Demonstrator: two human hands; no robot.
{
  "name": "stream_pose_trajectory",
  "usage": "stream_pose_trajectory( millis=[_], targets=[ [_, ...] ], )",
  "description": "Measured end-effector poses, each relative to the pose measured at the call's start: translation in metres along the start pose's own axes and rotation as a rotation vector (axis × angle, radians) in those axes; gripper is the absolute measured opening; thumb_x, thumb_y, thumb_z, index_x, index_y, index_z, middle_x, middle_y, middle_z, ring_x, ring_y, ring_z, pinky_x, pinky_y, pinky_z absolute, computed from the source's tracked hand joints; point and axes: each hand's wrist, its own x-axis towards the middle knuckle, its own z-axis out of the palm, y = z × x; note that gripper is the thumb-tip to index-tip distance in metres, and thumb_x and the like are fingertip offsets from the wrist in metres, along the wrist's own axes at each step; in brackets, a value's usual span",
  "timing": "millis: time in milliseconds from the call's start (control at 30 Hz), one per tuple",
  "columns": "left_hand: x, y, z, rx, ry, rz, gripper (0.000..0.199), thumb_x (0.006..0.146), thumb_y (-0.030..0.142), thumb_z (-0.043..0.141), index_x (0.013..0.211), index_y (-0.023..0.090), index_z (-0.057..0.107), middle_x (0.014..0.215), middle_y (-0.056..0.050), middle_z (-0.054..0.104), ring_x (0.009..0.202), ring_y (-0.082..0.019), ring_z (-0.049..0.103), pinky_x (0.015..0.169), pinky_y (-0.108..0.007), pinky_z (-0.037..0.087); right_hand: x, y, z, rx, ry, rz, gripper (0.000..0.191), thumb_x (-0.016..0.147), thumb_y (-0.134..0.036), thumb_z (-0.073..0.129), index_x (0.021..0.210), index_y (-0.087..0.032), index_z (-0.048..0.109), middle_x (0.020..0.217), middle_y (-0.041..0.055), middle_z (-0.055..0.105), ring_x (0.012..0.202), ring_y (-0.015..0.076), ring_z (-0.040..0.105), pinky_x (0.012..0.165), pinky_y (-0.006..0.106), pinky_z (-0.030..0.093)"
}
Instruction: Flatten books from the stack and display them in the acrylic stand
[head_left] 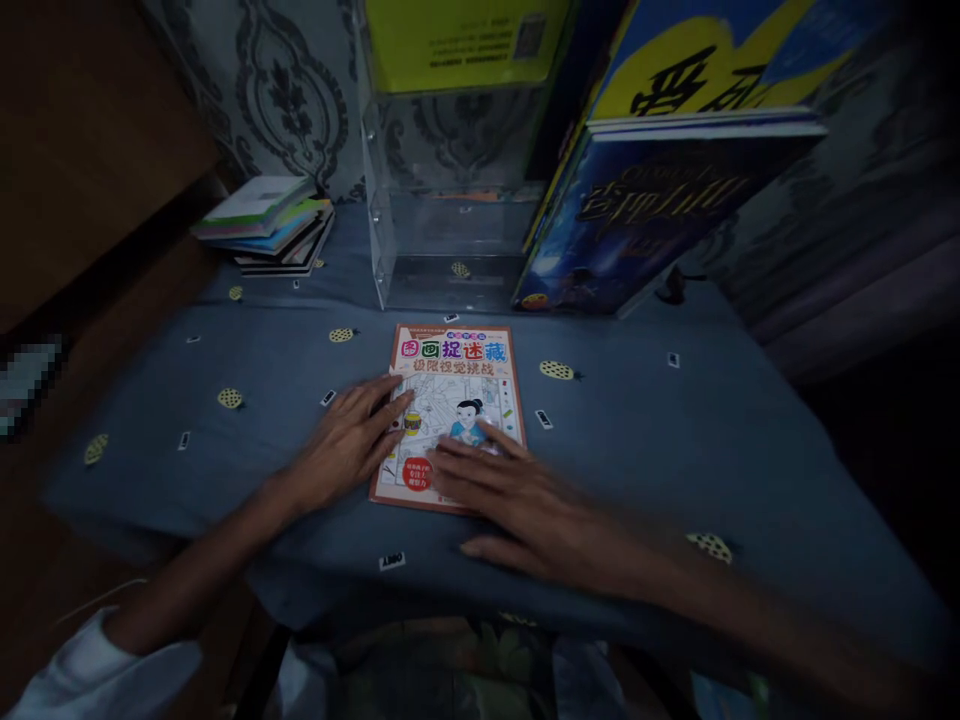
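Observation:
A thin picture book (457, 400) with a red-brown border lies front cover up on the table, its coloured Chinese title at the far end. My left hand (351, 438) rests at the book's left edge, fingers stretched out and fingertips on the cover. Over the lower right of the cover lies my right hand (517, 490), slightly blurred, its fingers extended and apart. It hides part of the drawing and the lower right corner. Neither hand grips anything.
A dark blue cloth with pineapple prints covers the table (630, 450). Behind the book stands a clear acrylic rack (450, 285) holding a yellow-green book (465, 45). Large upright books (637, 220) stand to its right. A stack of books (266, 228) sits at the back left.

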Motion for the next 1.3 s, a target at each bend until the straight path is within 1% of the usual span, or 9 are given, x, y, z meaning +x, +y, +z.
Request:
stream_pose_trajectory(
  millis=[100,200,400,600,733,900,1033,1133,1300],
  targets=[
    [-0.001,0.000,0.002,-0.004,0.006,-0.012,0.042,0.105,0.030,0.042,0.145,0.020,0.050,0.150,-0.015,0.051,0.136,-0.030,0.050,0.110,-0.052,0.046,0.018,-0.008,0.003,0.034,-0.033,-0.040,0.057,0.103,-0.040,0.055,0.153,-0.016,0.043,0.159,0.0123,0.042,0.151,0.0209,0.031,0.129,0.047,0.016],
    [-0.001,0.000,0.003,0.010,-0.010,-0.029,0.042,0.105,0.029,0.041,0.146,0.021,0.048,0.151,-0.015,0.050,0.138,-0.029,0.049,0.110,-0.053,0.046,0.030,0.005,0.004,0.013,0.034,-0.006,0.054,0.104,-0.038,0.052,0.153,-0.017,0.044,0.160,0.0114,0.041,0.151,0.0204,0.032,0.128,0.043,0.022],
    [-0.001,0.000,0.003,0.035,-0.037,-0.035,0.042,0.105,0.030,0.041,0.145,0.020,0.050,0.151,-0.015,0.051,0.137,-0.029,0.050,0.110,-0.053,0.046,0.040,0.051,-0.002,-0.116,0.156,0.119,0.060,0.105,-0.042,0.049,0.158,-0.019,0.035,0.164,0.0124,0.032,0.153,0.0255,0.025,0.125,0.051,0.028],
    [-0.002,0.003,0.003,0.059,-0.040,-0.072,0.043,0.105,0.030,0.043,0.146,0.021,0.050,0.154,-0.015,0.048,0.136,-0.030,0.050,0.108,-0.051,0.048,0.028,0.083,-0.008,-0.244,0.302,0.374,0.064,0.105,-0.051,0.042,0.158,-0.016,0.035,0.162,0.0174,0.036,0.152,0.0321,0.027,0.124,0.057,0.029],
    [-0.004,0.006,0.005,0.104,-0.044,-0.113,0.045,0.105,0.030,0.043,0.149,0.023,0.047,0.156,-0.017,0.044,0.142,-0.034,0.045,0.110,-0.056,0.046,0.007,0.070,0.008,-0.289,0.360,0.449,0.063,0.106,-0.049,0.038,0.157,-0.012,0.036,0.162,0.0227,0.032,0.152,0.0358,0.026,0.121,0.061,0.032],
    [-0.002,0.007,0.011,0.033,0.012,-0.155,0.045,0.103,0.028,0.043,0.147,0.020,0.049,0.154,-0.017,0.048,0.144,-0.032,0.044,0.113,-0.056,0.044,-0.012,0.039,0.027,-0.270,0.334,0.402,0.067,0.104,-0.045,0.046,0.161,-0.016,0.027,0.165,0.0214,0.025,0.153,0.0362,0.020,0.119,0.062,0.033],
    [0.008,0.004,0.010,-0.150,0.098,-0.211,0.041,0.102,0.030,0.045,0.140,0.020,0.055,0.145,-0.015,0.058,0.136,-0.028,0.055,0.111,-0.052,0.048,-0.015,0.031,0.025,-0.202,0.312,0.407,0.068,0.102,-0.043,0.049,0.161,-0.017,0.027,0.165,0.0199,0.024,0.154,0.0351,0.018,0.120,0.061,0.034],
    [0.014,0.001,0.007,-0.251,0.089,-0.248,0.041,0.102,0.031,0.043,0.139,0.019,0.056,0.140,-0.015,0.062,0.130,-0.027,0.060,0.109,-0.051,0.050,-0.015,0.029,0.020,-0.111,0.344,0.413,0.066,0.101,-0.047,0.051,0.159,-0.020,0.035,0.165,0.0165,0.029,0.154,0.0360,0.017,0.118,0.063,0.035],
    [0.022,-0.015,0.005,-0.171,0.063,-0.269,0.046,0.102,0.039,0.044,0.139,0.015,0.055,0.142,-0.017,0.061,0.136,-0.029,0.055,0.113,-0.054,0.045,-0.014,0.015,0.011,0.134,0.461,0.389,0.054,0.101,-0.044,0.052,0.151,-0.026,0.048,0.159,0.0136,0.042,0.149,0.0339,0.036,0.115,0.061,0.042]
  ],
)
